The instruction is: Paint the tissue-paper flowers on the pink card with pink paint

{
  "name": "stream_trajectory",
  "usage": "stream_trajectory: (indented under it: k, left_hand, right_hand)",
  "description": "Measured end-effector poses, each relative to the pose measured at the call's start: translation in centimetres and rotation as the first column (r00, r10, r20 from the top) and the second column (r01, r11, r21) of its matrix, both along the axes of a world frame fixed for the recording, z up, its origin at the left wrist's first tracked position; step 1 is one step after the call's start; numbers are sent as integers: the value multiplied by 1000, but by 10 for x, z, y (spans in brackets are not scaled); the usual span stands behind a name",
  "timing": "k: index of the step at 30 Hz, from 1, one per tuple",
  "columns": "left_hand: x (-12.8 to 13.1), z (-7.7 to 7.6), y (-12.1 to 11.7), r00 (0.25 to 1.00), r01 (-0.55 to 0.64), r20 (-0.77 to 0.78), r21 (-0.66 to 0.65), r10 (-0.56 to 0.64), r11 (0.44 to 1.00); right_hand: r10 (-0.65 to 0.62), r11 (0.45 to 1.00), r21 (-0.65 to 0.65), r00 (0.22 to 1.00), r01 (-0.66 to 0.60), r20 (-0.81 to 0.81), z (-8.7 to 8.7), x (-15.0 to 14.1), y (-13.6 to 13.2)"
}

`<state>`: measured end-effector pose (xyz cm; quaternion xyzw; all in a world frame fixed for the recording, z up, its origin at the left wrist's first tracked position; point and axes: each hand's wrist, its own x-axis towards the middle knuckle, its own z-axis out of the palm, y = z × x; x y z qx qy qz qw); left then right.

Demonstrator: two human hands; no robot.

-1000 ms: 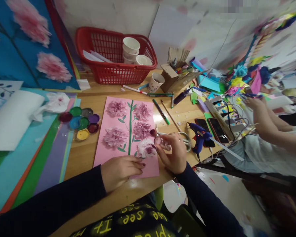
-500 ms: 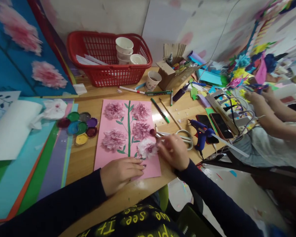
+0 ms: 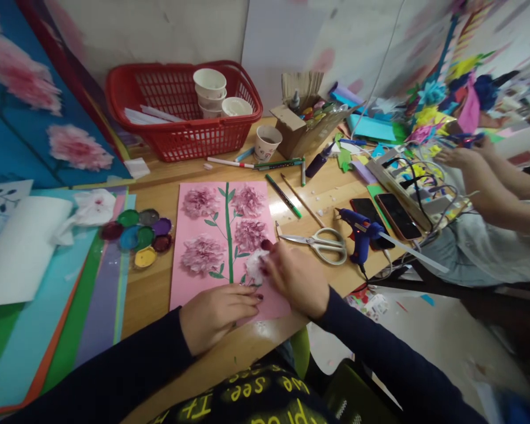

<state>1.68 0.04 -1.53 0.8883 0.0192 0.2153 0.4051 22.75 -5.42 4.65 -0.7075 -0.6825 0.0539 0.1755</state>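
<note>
On the table lies a pink sheet [image 3: 203, 219] with a painted green stem and leaves, and several ruffled pink paper flowers [image 3: 202, 254] on it. My left hand [image 3: 221, 315] rests flat on its lower edge, fingers stretched out. A paler, nearly white flower [image 3: 255, 268] sits at the lower right of the stem. Over this flower's right side, my right hand [image 3: 298, 277] is closed around a brush with a dark red tip [image 3: 267, 244]; most of the brush is hidden by the fingers. Scissors [image 3: 322, 242] lie just beyond that hand.
Left of the sheet are several small paint pots [image 3: 145, 257] and coloured paper sheets [image 3: 88, 318]. Behind stand a red basket [image 3: 189, 141], a paper cup [image 3: 267, 143] and a cardboard box [image 3: 309, 129]. A blue glue gun [image 3: 360, 235] and phones [image 3: 397, 215] lie right, near another person's arms [image 3: 486, 176].
My right hand has moved left over the pale flower with the brush, now covering more of it and uncovering the scissors. My left hand stays put. The view has shifted slightly.
</note>
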Motion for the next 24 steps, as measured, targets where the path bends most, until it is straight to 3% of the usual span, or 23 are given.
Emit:
stream_trajectory:
  k: [2,4,7,9,11,12,14,16,17,20,24]
  left_hand:
    - [0,1,1,999,29,-46,5,-29,1000]
    - [-1,0,0,999,27,-23,7,-26,1000]
    - [0,-7,-3,996,-20,87,10,19,1000]
    - [1,-12,-4,995,-28,95,12,27,1000]
    - [2,-15,-5,996,-31,90,14,30,999]
    - [2,-15,-5,995,-30,96,13,28,999]
    - [2,-16,-6,993,-21,120,7,20,1000]
    - [2,-16,-6,990,-20,140,-6,20,1000]
    - [2,-17,-6,989,-21,145,-8,22,1000]
    - [1,-21,-7,989,-22,150,-2,22,1000]
    - [2,-27,-7,988,-15,151,12,13,1000]
  right_hand:
    - [54,995,-84,996,-60,-74,4,0,4]
    - [-19,1000,-27,986,14,-166,10,0,6]
    - [-83,994,58,986,93,-146,12,-3,8]
    - [-17,999,-41,985,10,-171,9,-5,10]
    - [-33,993,-116,923,-13,-383,9,-3,13]
    - [-92,991,-132,839,25,-537,11,0,16]
    - [-213,977,-189,557,100,-803,20,8,22]
    - [-298,952,-307,287,17,-910,31,16,27]
    - [-336,932,-356,198,-74,-921,37,19,29]
    - [-402,880,-398,40,-259,-915,48,20,30]
    - [-413,881,-364,-118,-303,-903,50,16,26]
